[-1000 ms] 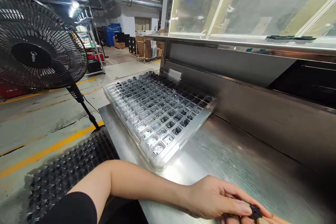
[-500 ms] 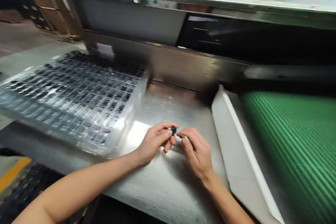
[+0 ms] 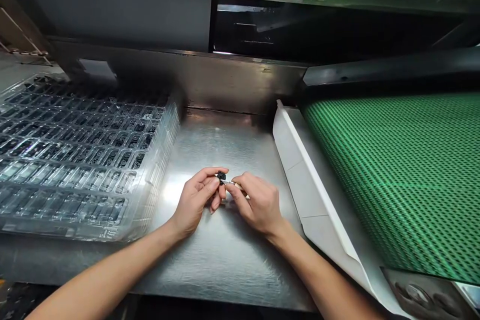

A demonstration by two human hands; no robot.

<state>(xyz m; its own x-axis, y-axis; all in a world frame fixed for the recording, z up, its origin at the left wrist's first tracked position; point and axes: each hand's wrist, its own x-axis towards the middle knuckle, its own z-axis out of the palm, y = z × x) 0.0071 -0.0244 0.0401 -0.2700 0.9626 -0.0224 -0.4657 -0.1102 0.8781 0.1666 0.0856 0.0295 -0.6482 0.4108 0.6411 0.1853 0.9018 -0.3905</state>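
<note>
At the centre of the frame, over the steel counter [image 3: 225, 260], the left hand [image 3: 195, 200] pinches a small black part [image 3: 221, 176] while the right hand [image 3: 257, 205] grips a thin metal tool [image 3: 229, 183] touching it, with clear trays [image 3: 78, 155] at left and a green belt [image 3: 397, 170] at right.

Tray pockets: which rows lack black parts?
The near rows of the clear tray, closest to the person: those pockets look clear, while the rows farther back hold black parts. The left hand pinches another part.

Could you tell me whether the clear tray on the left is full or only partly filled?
Partly filled: the clear tray has dark parts in its far pockets, while the near rows look empty.
</note>
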